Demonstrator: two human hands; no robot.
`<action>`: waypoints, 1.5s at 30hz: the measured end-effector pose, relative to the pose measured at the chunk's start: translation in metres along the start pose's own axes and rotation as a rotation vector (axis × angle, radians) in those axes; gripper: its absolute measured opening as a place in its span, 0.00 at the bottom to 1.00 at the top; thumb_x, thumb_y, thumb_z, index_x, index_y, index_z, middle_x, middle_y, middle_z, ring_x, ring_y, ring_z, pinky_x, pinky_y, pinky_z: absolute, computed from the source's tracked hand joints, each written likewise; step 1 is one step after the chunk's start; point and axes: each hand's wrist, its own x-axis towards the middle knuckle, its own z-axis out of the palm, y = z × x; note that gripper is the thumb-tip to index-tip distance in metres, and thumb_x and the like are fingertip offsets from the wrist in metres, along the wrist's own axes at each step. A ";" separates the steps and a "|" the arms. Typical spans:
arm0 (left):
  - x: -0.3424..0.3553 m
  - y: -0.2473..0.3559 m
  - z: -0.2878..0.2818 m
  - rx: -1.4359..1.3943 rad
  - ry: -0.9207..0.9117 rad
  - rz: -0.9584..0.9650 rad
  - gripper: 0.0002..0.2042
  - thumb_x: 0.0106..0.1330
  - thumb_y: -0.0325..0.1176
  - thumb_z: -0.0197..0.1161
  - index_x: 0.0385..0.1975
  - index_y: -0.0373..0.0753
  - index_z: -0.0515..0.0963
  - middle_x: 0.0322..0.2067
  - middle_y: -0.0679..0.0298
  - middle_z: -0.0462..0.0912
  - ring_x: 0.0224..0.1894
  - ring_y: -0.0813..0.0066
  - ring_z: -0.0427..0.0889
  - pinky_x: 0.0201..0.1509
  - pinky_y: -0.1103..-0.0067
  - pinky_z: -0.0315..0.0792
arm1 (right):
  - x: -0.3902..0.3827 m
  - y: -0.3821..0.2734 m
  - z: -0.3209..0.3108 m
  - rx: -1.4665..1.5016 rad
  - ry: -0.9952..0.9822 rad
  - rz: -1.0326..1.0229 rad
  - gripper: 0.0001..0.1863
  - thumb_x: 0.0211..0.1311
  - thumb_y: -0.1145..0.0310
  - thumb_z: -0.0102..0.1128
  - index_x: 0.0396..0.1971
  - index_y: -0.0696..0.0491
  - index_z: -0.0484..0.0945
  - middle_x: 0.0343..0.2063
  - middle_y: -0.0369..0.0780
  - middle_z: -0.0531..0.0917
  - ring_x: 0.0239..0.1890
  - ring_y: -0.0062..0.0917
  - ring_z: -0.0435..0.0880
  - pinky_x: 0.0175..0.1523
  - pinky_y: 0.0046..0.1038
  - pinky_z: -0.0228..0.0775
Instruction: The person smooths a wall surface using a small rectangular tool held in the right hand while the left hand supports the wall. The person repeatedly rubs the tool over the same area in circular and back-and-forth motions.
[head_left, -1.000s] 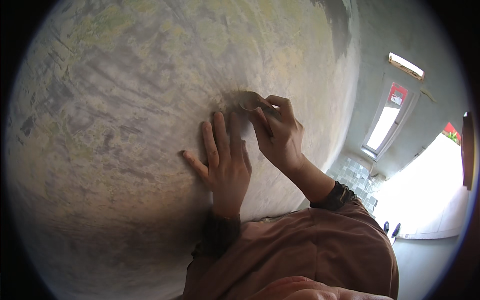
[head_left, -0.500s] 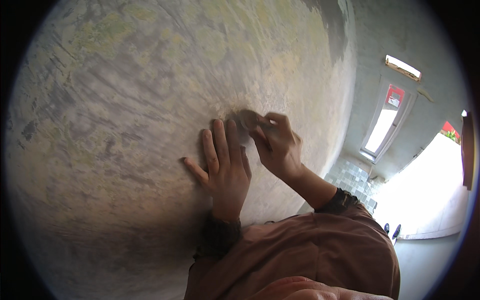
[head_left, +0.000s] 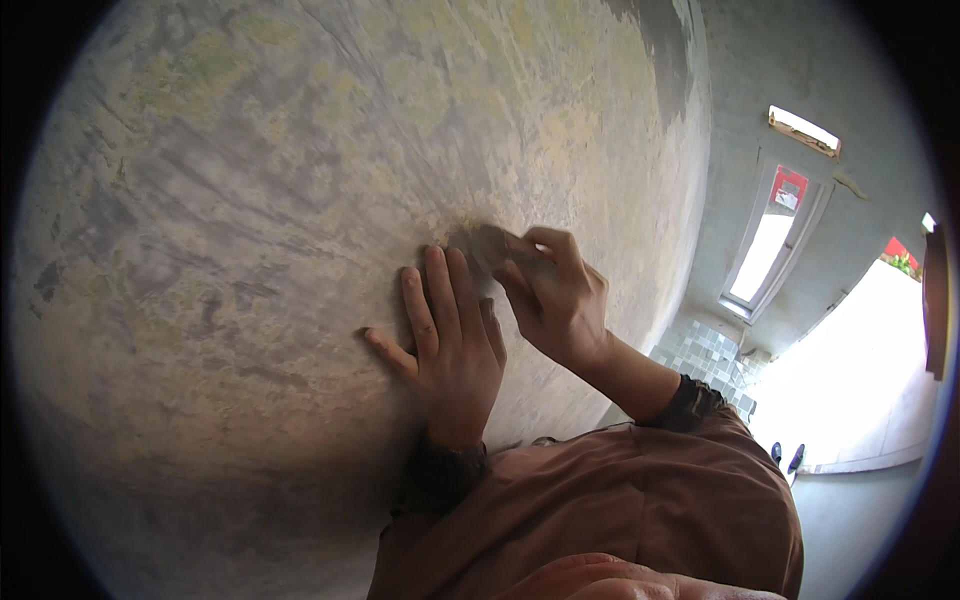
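Note:
My left hand [head_left: 450,340] rests flat, fingers extended, on a mottled plaster wall [head_left: 250,180] patched in grey, cream and pale yellow. Just right of its fingertips, my right hand [head_left: 555,300] is closed around a small grey, curled piece [head_left: 490,245], blurred, perhaps sandpaper or a thin scraper, held against the plaster beside a dusty-looking patch. Part of this piece is hidden by my fingers.
At the right are a grey side wall [head_left: 850,200], a narrow window [head_left: 762,250], a small opening above it [head_left: 800,130], grey tiles [head_left: 705,360] and a bright doorway [head_left: 850,370] with dark footwear [head_left: 796,458] by its sill. My brown garment fills the bottom.
My right hand and the grey piece have moved down in the picture from a second ago, and are now blurred at the fingertips. My left hand has also shifted slightly down, still spread.

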 end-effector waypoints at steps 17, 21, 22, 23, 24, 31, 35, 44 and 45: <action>0.000 0.000 -0.016 -0.078 -0.100 -0.028 0.25 0.76 0.47 0.42 0.65 0.40 0.71 0.69 0.63 0.67 0.73 0.63 0.62 0.74 0.41 0.28 | 0.005 -0.009 -0.008 -0.016 -0.059 0.026 0.15 0.59 0.64 0.68 0.48 0.43 0.84 0.40 0.34 0.79 0.30 0.25 0.84 0.29 0.27 0.76; 0.001 0.001 -0.018 -0.097 -0.122 -0.042 0.25 0.75 0.48 0.44 0.65 0.42 0.72 0.69 0.66 0.67 0.73 0.66 0.61 0.74 0.40 0.27 | 0.007 -0.009 -0.011 -0.022 -0.067 0.020 0.16 0.60 0.63 0.68 0.49 0.42 0.84 0.39 0.34 0.79 0.31 0.24 0.84 0.30 0.26 0.76; 0.001 0.002 -0.018 -0.115 -0.117 -0.044 0.25 0.75 0.48 0.44 0.65 0.42 0.72 0.69 0.65 0.67 0.73 0.66 0.61 0.74 0.40 0.28 | 0.008 -0.009 -0.011 -0.025 -0.071 0.022 0.16 0.60 0.63 0.68 0.50 0.42 0.83 0.39 0.34 0.79 0.31 0.24 0.84 0.30 0.26 0.76; 0.001 0.003 -0.019 -0.119 -0.116 -0.043 0.25 0.75 0.48 0.44 0.65 0.42 0.72 0.69 0.65 0.67 0.73 0.66 0.61 0.74 0.40 0.28 | 0.008 -0.009 -0.011 -0.025 -0.049 0.002 0.17 0.60 0.63 0.68 0.50 0.42 0.83 0.39 0.34 0.79 0.31 0.24 0.84 0.30 0.26 0.76; 0.002 0.003 -0.018 -0.123 -0.112 -0.044 0.25 0.75 0.48 0.44 0.65 0.42 0.72 0.69 0.65 0.67 0.73 0.66 0.61 0.74 0.40 0.28 | 0.009 -0.008 -0.011 -0.046 -0.083 0.040 0.17 0.61 0.63 0.68 0.51 0.42 0.83 0.38 0.33 0.78 0.31 0.24 0.84 0.30 0.26 0.76; 0.003 0.001 -0.023 -0.119 -0.130 -0.032 0.26 0.75 0.48 0.44 0.65 0.41 0.71 0.69 0.64 0.67 0.73 0.65 0.61 0.73 0.40 0.28 | 0.013 -0.009 -0.010 -0.021 -0.020 -0.002 0.16 0.58 0.64 0.70 0.48 0.43 0.84 0.38 0.33 0.78 0.25 0.24 0.82 0.25 0.26 0.73; 0.005 0.003 -0.026 -0.123 -0.159 -0.033 0.25 0.76 0.48 0.42 0.64 0.41 0.72 0.68 0.64 0.68 0.72 0.64 0.63 0.73 0.40 0.27 | 0.018 -0.009 -0.012 -0.021 -0.008 -0.021 0.17 0.58 0.64 0.69 0.49 0.43 0.84 0.38 0.33 0.78 0.25 0.24 0.82 0.26 0.25 0.74; 0.005 0.002 -0.030 -0.114 -0.129 -0.045 0.25 0.77 0.48 0.40 0.64 0.41 0.73 0.67 0.66 0.69 0.71 0.64 0.64 0.74 0.41 0.27 | 0.019 -0.013 -0.018 0.006 -0.059 -0.003 0.17 0.59 0.65 0.68 0.49 0.43 0.84 0.39 0.34 0.78 0.28 0.24 0.83 0.28 0.26 0.75; 0.006 0.002 -0.029 -0.106 -0.135 -0.043 0.25 0.77 0.48 0.39 0.63 0.41 0.73 0.67 0.66 0.69 0.71 0.65 0.64 0.74 0.42 0.28 | 0.019 -0.013 -0.018 -0.004 -0.091 0.045 0.17 0.59 0.64 0.69 0.50 0.43 0.83 0.38 0.34 0.78 0.28 0.24 0.83 0.28 0.26 0.75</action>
